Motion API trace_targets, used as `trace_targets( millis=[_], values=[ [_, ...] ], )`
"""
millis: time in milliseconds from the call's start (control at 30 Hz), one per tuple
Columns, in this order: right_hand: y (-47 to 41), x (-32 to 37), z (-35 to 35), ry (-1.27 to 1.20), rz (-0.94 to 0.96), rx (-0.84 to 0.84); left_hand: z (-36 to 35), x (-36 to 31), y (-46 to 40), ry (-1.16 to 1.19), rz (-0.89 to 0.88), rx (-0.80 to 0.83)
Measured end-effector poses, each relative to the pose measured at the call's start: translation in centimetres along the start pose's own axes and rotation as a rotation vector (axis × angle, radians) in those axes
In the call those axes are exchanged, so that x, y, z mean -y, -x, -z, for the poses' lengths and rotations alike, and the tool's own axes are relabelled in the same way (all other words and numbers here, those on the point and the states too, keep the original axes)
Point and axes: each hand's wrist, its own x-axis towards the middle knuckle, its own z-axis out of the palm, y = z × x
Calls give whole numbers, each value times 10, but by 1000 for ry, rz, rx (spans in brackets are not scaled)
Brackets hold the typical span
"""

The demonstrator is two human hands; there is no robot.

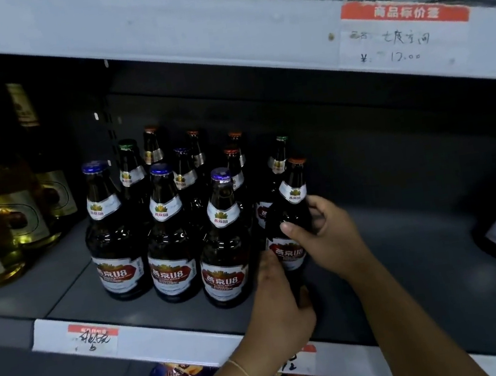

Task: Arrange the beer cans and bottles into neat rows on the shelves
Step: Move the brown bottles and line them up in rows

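Under the grip, grey metal shelf (407, 261). Left of the grip, dark brown glass beer bottles with red-and-white labels (167, 230), upright in rows. In the grip, dark brown glass bottle with an orange cap (292, 201), upright on that shelf. Right hand (325, 234) wrapped round its body; left hand (277, 303) curled round its base.
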Motion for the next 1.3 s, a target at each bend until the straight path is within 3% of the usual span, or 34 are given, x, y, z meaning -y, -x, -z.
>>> trace_targets(
  millis=[767, 1000, 1300],
  values=[
    [-30, -20, -17, 104, -41, -29, 9, -4, -15, -71, -20, -20],
    [-28, -19, -15, 103, -40, -21, 1, -12, -7, -52, 33, 53],
    [-10, -14, 56, 72, -66, -198, -27, -54, -17, -23, -108, 94]
  ],
)
